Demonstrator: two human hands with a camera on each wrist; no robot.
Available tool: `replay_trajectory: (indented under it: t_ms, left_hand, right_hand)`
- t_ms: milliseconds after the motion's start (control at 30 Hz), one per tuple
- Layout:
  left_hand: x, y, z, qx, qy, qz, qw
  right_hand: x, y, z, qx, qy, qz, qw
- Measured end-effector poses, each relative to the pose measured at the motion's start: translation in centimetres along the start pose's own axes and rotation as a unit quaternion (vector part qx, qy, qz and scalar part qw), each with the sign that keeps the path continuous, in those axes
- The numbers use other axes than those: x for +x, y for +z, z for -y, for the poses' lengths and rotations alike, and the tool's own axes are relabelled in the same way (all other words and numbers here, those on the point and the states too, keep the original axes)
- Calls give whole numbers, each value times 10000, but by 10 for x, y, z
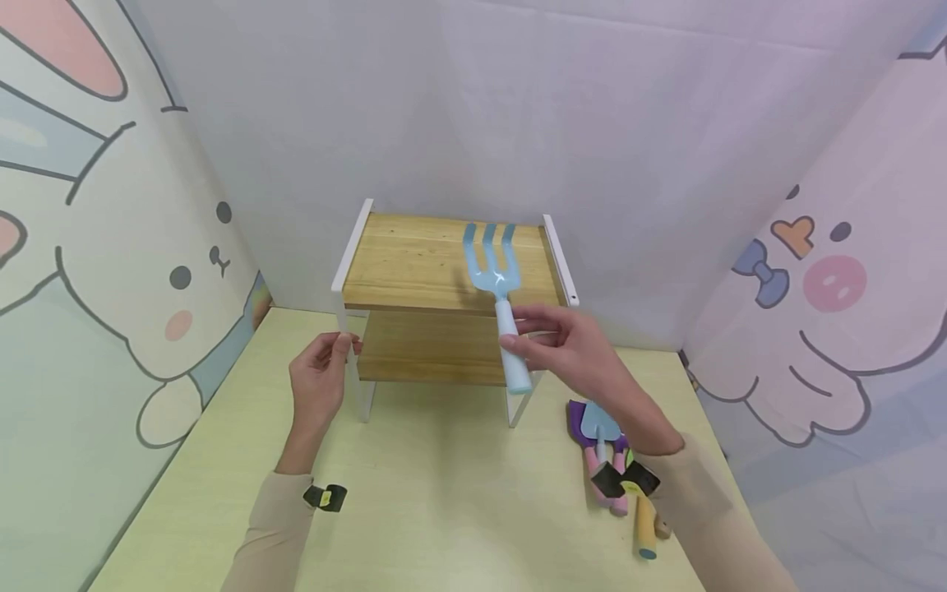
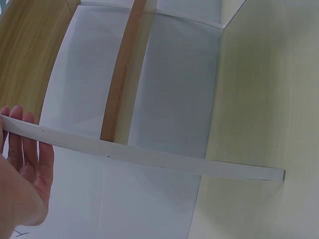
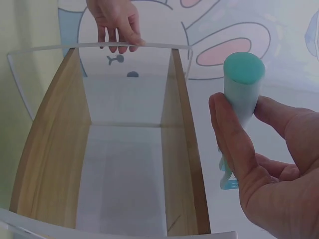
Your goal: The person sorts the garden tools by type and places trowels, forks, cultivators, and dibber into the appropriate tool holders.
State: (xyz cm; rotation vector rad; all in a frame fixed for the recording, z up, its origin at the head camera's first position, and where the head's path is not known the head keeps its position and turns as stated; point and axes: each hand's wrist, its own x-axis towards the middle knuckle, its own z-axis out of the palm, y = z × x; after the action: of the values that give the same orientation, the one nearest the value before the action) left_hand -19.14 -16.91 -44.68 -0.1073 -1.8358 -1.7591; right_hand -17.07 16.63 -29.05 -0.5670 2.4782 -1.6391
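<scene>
Blue fork [image 1: 504, 312] is in the air near the wooden top board [image 1: 436, 263]; the right hand [image 1: 580, 349] pinches its handle between thumb and fingers. The left hand [image 1: 318, 382], fingers bent, grips the white side frame [image 2: 159, 159].

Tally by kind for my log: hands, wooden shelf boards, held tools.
Hands: 2 (left hand, right hand)
Wooden shelf boards: 2 (upper board, lower board)
Held tools: 1 (light blue fork)
Total: 5
</scene>
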Motion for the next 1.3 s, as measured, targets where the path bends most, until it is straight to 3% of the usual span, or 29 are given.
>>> replay_trajectory:
  t_ms: [567,933,1300]
  left_hand:
    - [-1,1,0,-16,-38,-20,10000]
    - [0,1,0,-45,43,12,10000]
    - [-2,4,-12,54,-70,-58,9999]
  right_hand:
    - [35,0,22,-15,345,72,9994]
    - [60,5,25,350,554,278,9975]
    - [79,17,32,467,704,567,9948]
